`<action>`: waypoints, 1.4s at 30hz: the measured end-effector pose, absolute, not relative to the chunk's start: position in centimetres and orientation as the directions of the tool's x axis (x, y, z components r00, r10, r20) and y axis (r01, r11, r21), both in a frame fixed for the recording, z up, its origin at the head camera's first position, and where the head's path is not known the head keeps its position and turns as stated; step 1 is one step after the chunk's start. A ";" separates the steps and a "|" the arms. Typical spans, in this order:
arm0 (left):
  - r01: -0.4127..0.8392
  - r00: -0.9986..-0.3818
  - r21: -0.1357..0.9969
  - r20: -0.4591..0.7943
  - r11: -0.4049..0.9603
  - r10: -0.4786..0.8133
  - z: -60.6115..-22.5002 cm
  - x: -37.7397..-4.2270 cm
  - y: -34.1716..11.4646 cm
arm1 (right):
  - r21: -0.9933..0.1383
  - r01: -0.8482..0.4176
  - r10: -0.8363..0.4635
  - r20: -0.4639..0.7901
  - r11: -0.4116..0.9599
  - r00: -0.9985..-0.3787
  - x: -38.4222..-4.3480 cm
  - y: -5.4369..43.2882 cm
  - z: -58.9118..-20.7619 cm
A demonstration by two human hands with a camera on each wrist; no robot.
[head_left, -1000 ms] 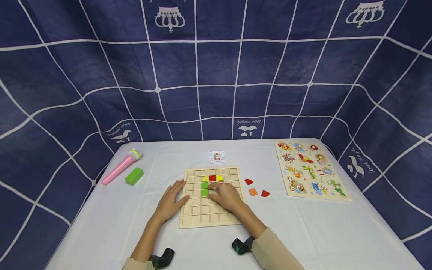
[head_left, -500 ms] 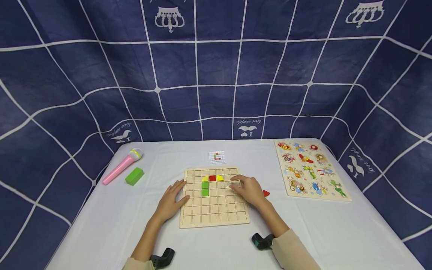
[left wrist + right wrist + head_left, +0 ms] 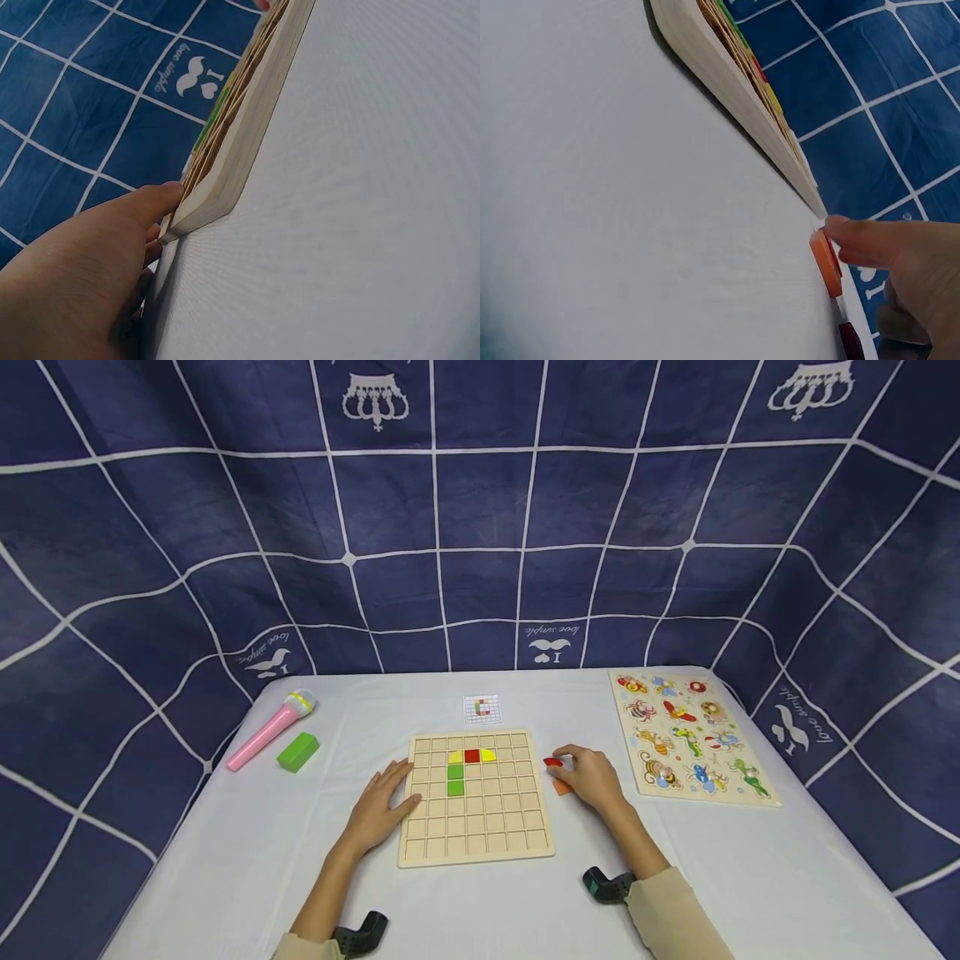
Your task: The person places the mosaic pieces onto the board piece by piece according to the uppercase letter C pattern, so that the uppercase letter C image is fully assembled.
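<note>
Grid board (image 3: 480, 827) with red piece (image 3: 552, 762) just off its right edge.
I note the right hand (image 3: 592, 778), finger and thumb set narrowly about that piece; whether they grip it, I cannot tell. Orange piece (image 3: 562, 787) lies just nearer. The left hand (image 3: 377, 810) rests, fingers extended, on the board's left edge.

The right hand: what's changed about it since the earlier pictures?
The right hand moved right, from two square green tiles on the pale wooden grid board to a flat red quarter-round piece beside it; whether it grips is unclear. The left hand stayed at the board's left edge; the green tiles stayed put.
</note>
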State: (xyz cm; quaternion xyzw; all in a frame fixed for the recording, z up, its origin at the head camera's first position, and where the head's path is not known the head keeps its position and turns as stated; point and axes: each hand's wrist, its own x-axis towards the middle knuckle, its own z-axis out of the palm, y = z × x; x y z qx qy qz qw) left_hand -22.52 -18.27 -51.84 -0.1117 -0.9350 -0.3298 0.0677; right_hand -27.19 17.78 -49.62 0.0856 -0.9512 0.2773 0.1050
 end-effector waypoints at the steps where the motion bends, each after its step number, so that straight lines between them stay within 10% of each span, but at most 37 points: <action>1: 0.254 -0.966 0.600 0.199 0.759 0.165 -51.9 -22.5 -18.3 | -0.506 -0.215 -0.104 0.239 0.835 -0.965 -27.3 17.8 -49.7; 42: 0.261 -0.964 0.605 0.210 0.752 0.166 -51.9 -22.4 -18.3 | -0.516 -0.190 -0.086 0.219 0.835 -0.972 -29.6 18.1 -49.7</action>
